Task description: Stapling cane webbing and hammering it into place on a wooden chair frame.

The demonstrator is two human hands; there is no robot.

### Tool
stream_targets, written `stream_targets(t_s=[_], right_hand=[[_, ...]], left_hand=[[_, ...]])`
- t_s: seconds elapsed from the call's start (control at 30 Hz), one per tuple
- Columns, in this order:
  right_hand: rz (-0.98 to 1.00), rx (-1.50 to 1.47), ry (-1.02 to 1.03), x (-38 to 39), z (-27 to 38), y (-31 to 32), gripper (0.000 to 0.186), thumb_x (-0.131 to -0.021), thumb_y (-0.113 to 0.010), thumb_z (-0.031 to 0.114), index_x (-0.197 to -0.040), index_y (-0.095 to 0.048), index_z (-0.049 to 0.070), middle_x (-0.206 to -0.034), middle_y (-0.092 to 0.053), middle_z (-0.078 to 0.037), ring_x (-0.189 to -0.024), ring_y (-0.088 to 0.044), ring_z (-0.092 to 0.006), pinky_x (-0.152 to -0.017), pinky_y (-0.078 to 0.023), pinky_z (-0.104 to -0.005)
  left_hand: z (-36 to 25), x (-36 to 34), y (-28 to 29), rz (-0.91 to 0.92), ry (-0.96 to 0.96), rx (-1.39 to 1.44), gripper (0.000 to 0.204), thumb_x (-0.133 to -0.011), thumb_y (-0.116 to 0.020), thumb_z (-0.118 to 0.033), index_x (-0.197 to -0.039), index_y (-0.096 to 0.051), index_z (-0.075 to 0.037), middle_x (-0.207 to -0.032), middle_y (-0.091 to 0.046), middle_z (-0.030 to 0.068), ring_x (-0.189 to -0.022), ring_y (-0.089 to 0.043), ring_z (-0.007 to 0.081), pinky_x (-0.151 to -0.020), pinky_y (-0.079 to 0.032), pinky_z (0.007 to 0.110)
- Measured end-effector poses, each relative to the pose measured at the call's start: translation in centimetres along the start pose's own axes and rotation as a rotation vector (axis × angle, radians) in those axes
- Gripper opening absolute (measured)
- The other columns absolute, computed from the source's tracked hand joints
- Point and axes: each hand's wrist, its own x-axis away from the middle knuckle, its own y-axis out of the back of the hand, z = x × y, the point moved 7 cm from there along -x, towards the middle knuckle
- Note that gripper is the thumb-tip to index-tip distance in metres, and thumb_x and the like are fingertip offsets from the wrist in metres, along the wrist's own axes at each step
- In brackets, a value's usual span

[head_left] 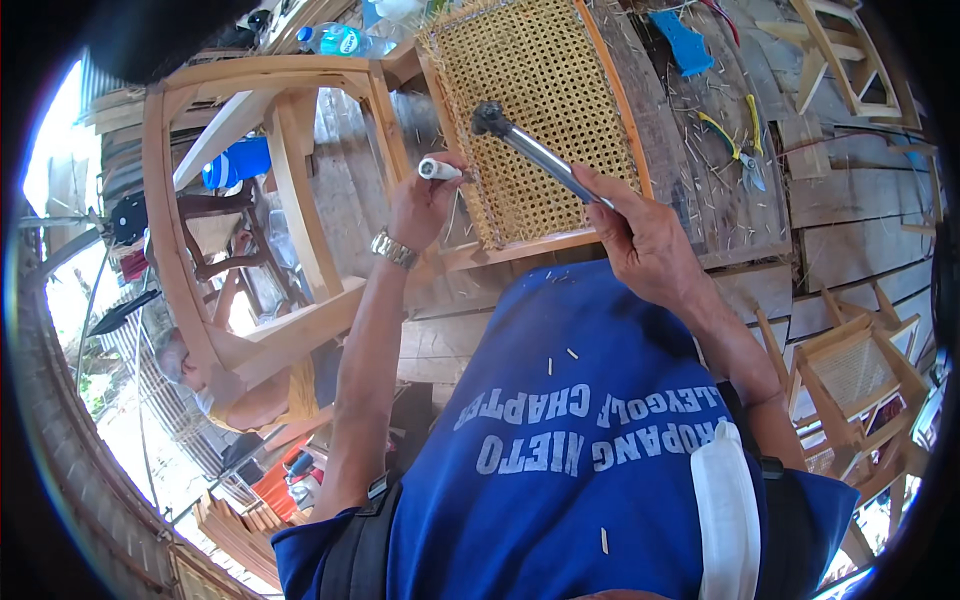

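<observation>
My right hand is closed round the grip of a hammer with a shiny metal shaft. Its dark head hangs over the left part of a woven cane seat panel. In my left hand, fingers pinch a white-handled tool at the panel's left edge, its round butt end facing up; its working tip is too small to make out. Frayed cane ends stick out along that edge. A wooden chair frame joins the panel on the left.
Yellow-handled cutters and a blue plastic piece lie on the plank bench at right, among cane scraps. A water bottle is behind the chair frame. Another person sits at left. More wooden chair frames stand at right.
</observation>
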Motion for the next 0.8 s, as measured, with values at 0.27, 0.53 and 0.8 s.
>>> stream_targets(t_s=[0.27,0.53,0.8], right_hand=[[0.023,-0.004,0.071,-0.3,0.1,-0.6,0.039,-0.099,-0.06,0.003,-0.137,-0.056,0.01,-0.12,-0.07,-0.016,-0.094,-0.072,-0.0203,-0.077,-0.056,-0.0305],[-0.08,-0.048,0.311,0.0,5.7,0.6,0.039,-0.098,-0.06,0.0,-0.137,-0.052,0.001,-0.13,-0.065,-0.02,-0.105,-0.07,-0.0246,-0.085,-0.056,-0.0313],[-0.088,-0.032,0.377,0.1,6.8,1.3,0.04,-0.097,-0.061,0.0,-0.136,-0.052,-0.001,-0.13,-0.064,-0.021,-0.104,-0.07,-0.0268,-0.086,-0.055,-0.0306]], left_hand=[[-0.8,0.0,-1.0,0.038,-0.062,-0.124,0.021,-0.092,-0.066,-0.002,-0.11,-0.065,-0.012,-0.096,-0.072,0.0053,-0.084,-0.07,0.0201,-0.075,-0.055,0.033],[-2.0,-0.3,-1.2,0.047,-0.072,-0.198,0.018,-0.092,-0.066,-0.005,-0.109,-0.065,-0.012,-0.092,-0.07,0.0076,-0.078,-0.068,0.0244,-0.073,-0.054,0.035],[-2.5,-0.7,-1.4,0.029,-0.052,-0.223,0.013,-0.091,-0.068,-0.006,-0.104,-0.066,-0.009,-0.084,-0.069,0.0114,-0.075,-0.068,0.0257,-0.068,-0.052,0.037]])
